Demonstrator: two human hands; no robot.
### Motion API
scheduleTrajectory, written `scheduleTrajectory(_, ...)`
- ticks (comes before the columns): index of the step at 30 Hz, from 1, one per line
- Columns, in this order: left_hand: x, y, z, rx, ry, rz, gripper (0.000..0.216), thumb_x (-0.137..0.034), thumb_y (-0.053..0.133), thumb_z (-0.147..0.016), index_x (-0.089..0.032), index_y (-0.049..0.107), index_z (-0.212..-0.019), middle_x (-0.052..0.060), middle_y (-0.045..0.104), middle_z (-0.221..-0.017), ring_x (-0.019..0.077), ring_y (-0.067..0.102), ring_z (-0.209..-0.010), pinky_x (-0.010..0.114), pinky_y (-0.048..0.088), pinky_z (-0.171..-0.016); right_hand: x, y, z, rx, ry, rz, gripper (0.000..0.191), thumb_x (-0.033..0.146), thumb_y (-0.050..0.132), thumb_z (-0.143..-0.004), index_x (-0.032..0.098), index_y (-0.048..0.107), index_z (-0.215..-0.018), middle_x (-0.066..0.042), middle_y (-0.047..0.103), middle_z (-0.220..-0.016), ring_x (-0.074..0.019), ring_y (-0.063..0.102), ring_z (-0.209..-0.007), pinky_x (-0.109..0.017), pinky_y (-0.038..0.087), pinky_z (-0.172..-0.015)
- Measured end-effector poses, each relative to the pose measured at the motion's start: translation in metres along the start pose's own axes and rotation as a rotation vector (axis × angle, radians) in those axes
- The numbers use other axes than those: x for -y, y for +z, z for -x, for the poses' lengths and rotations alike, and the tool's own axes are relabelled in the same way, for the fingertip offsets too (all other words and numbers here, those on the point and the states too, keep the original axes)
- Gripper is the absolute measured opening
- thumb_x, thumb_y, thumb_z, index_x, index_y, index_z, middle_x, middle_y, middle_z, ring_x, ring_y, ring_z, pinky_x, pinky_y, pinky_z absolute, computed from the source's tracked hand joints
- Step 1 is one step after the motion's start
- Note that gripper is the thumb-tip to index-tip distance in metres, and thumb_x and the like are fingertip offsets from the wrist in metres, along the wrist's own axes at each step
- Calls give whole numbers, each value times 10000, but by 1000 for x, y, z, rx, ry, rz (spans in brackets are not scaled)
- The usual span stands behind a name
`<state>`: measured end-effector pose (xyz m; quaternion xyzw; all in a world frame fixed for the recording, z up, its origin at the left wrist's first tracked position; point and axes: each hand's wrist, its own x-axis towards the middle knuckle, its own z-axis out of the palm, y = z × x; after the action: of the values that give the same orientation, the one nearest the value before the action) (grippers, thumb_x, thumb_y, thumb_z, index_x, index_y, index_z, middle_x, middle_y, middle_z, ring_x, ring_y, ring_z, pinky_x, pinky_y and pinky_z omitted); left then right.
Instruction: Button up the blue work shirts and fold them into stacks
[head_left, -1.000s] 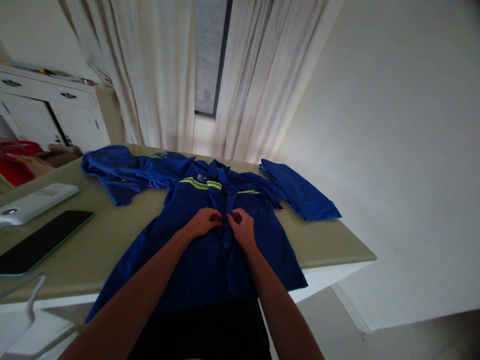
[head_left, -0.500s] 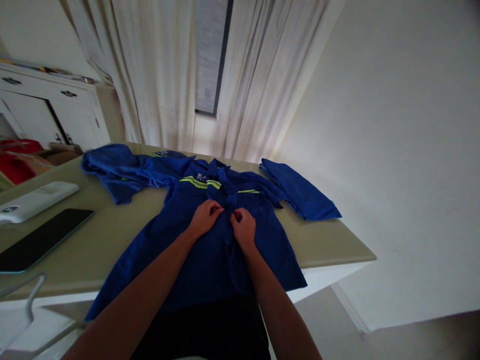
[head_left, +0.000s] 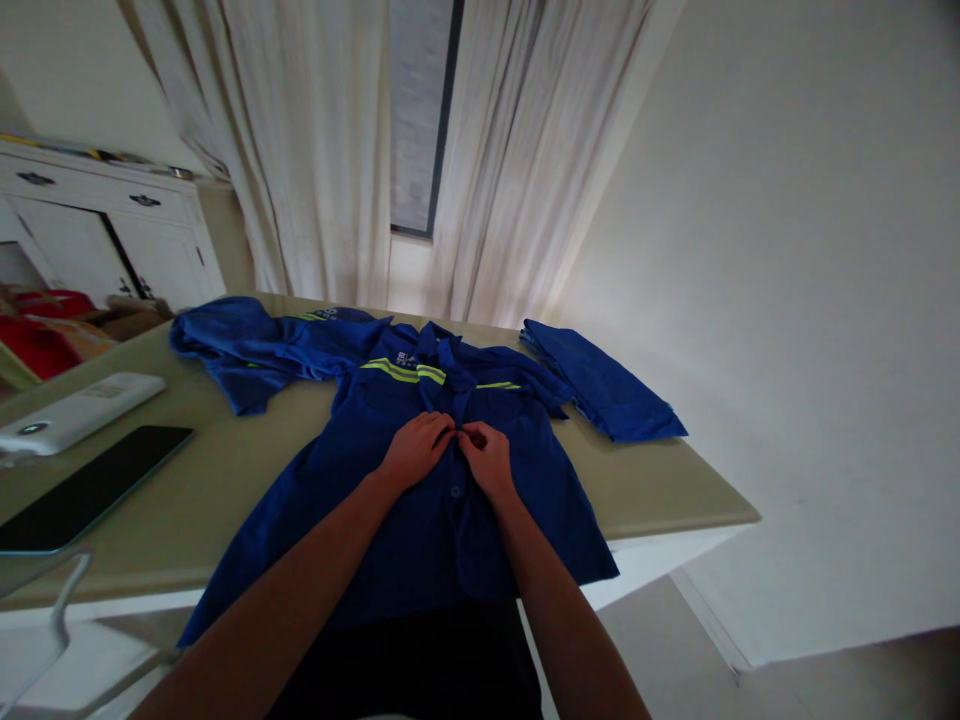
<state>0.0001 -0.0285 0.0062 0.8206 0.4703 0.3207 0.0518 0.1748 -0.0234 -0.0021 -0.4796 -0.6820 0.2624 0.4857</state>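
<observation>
The shirt (head_left: 420,530) lies on the bench (head_left: 277,460), collar (head_left: 437,338) pointing away, its button strip (head_left: 456,515) running lengthwise between left hand (head_left: 420,446) and right hand (head_left: 489,456), equally near, fingertips of each pinched on its cloth.

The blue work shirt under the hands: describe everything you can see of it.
The blue work shirt, seemingly woven cloth, lies front up on the table, collar at the far side, hem hanging over the near edge. Yellow-green stripes cross its chest, pale print just above one. The left hand and right hand pinch the front placket; a button shows below them.
</observation>
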Motion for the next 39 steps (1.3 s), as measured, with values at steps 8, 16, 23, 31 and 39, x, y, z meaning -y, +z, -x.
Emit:
scheduleTrajectory(8,2,3,0,-40,-41,92,131,-235,523,-980,-217,650,-1004,55,685,-948,234,633,-938,346,481,-863,0,-2,-3,-3,-20,-118,252,409,611,-890,220,773,-850,-59,748,-893,-206,679,-818,-314,527,-758)
scheduleTrajectory(16,3,-1,-1,-79,-170,334,131,-302,570,-952,-224,675,-946,1,707,-823,178,637,-730,294,475,-719,-6,-6,-4,51,33,-194,261,358,589,-863,218,797,-933,-37,733,-776,-194,646,-664,-292,504,-598)
scheduleTrajectory(23,1,-3,-1,-60,-180,358,153,-316,562,-958,-233,690,-961,-2,737,-846,179,663,-743,291,476,-718,-11,-1,-5,88,52,-198,231,359,645,-821,217,775,-948,-41,759,-814,-194,680,-677,-283,525,-593)
scheduleTrajectory(31,1,-2,-1,-57,-215,325,148,-318,588,-946,-236,712,-955,8,762,-869,191,687,-765,295,483,-722,-8,-2,-3,28,8,-69,187,371,673,-816,221,775,-864,-40,738,-796,-186,655,-646,-293,514,-604)
scheduleTrajectory(39,0,-3,-1,-65,-236,337,162,-316,595,-923,-231,730,-952,14,779,-875,186,689,-760,300,506,-742,-7,0,-1,-15,-32,20,174,364,657,-839,224,760,-843,-46,734,-821,-188,647,-667,-293,497,-600)
